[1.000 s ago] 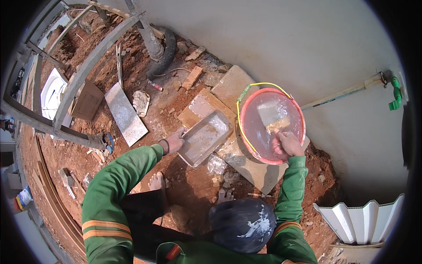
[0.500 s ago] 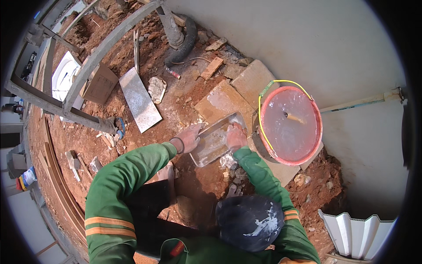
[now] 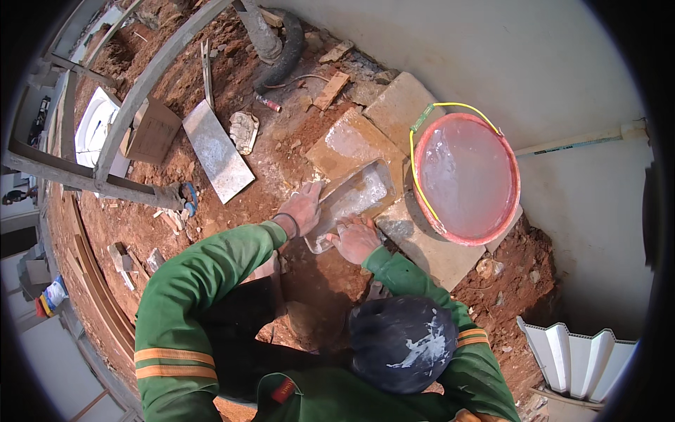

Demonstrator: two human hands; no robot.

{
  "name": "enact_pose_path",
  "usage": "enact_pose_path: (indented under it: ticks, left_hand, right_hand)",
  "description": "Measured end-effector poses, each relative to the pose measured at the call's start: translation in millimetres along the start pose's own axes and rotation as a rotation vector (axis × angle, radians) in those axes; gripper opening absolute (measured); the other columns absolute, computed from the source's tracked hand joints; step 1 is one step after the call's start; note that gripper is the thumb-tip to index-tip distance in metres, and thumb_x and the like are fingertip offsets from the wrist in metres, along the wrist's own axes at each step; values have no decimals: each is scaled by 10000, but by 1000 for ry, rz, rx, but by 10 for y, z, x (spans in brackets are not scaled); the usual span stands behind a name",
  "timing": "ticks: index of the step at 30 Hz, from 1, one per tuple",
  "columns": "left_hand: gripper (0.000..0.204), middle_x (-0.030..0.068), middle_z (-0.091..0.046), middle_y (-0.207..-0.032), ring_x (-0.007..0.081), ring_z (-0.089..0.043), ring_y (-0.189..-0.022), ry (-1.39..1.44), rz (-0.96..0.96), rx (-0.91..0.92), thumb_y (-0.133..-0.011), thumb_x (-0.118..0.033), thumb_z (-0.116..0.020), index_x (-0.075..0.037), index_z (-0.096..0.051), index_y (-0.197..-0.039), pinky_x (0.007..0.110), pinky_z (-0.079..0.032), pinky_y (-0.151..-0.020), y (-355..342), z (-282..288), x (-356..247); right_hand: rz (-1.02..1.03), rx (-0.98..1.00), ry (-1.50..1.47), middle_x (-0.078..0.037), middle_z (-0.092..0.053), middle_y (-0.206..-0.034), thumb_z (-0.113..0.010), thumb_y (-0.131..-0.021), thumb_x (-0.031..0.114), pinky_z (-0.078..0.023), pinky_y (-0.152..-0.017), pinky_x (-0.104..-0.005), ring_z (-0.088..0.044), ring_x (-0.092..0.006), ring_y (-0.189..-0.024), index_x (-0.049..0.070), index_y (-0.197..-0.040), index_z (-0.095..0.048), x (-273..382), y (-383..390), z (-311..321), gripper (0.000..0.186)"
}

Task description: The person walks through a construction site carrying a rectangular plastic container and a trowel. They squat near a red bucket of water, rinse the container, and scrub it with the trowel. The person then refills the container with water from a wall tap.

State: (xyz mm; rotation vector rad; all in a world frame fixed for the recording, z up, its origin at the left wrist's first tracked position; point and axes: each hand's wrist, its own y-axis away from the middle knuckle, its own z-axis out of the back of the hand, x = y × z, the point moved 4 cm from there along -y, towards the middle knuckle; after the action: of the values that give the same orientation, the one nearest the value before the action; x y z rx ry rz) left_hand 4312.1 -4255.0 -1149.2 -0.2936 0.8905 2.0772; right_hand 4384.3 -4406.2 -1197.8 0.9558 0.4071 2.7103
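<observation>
A shallow rectangular tray (image 3: 351,199), wet and smeared with whitish residue, lies slantwise in front of me on the ground and a paving slab. My left hand (image 3: 302,211) is closed on its left rim, with a dark band round the wrist. Over the near part of the right rim, my right hand (image 3: 356,239) bends its fingers onto the tray; their tips are partly hidden. To the right stands a red bucket (image 3: 466,179) of cloudy greyish water, its yellow-green handle (image 3: 413,165) tipped to the left.
Tan slabs (image 3: 404,105) lie by the pale wall (image 3: 506,56). A grey board (image 3: 218,155), a cardboard box (image 3: 151,130) and a metal frame (image 3: 162,77) stand on red soil at left. A corrugated sheet (image 3: 580,355) is at lower right. My knee (image 3: 401,344) is near my right arm.
My right hand has slid toward me along the tray's right side. A brownish piece seen in the bucket's water no longer shows. The view has shifted slightly.
</observation>
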Motion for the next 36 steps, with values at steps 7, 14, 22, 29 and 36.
enact_pose_path:
  ticks: [7, 14, 22, 29, 36]
  left_hand:
    - [591, 245, -471, -1273, 449, -565, -1095, -214, -70, 85, -852, -152, -556, -56, -319, -1385, 524, -483, -892, 25, -67, -439]
    - [651, 251, -444, -1320, 456, -562, -1100, -220, 18, 182, -833, -131, -569, -62, -302, -1422, 523, -489, -906, -29, -52, -405]
    - [673, 239, -438, -1330, 431, -561, -1119, -322, -99, 128, -820, -127, -578, -96, -313, -1438, 496, -506, -900, -133, -82, -406]
    - [711, 259, -443, -1360, 448, -554, -1131, -345, -59, 240, -830, -103, -554, -100, -250, -1473, 488, -475, -939, -129, -10, -376]
    - [468, 237, -649, -1071, 418, -622, -1045, -360, -70, 489, -889, -150, -499, -75, -412, -1343, 489, -485, -891, -325, 342, -476]
  right_hand:
    - [-349, 234, 288, -218, -445, -1438, -355, -928, 672, -105, -1175, -545, -232, -364, -1443, -20, -1373, -487, -531, 0, 294, 833]
    - [-52, 19, 115, -225, -390, -1482, -394, -886, 722, -128, -1179, -508, -212, -333, -1457, -29, -1408, -434, -362, 343, 5, 915]
    - [-43, -2, 206, -168, -409, -1480, -425, -864, 735, -168, -1170, -491, -271, -304, -1430, -28, -1371, -471, -519, 344, 119, 918]
    - [-154, -21, 179, -104, -514, -1398, -415, -926, 640, -146, -1157, -505, -384, -306, -1364, 56, -1299, -563, -575, 247, 231, 708]
    - [-246, -32, 274, -88, -660, -1113, -487, -937, 422, -420, -929, -521, -569, -307, -1123, 124, -1280, -591, -833, 136, 386, 466]
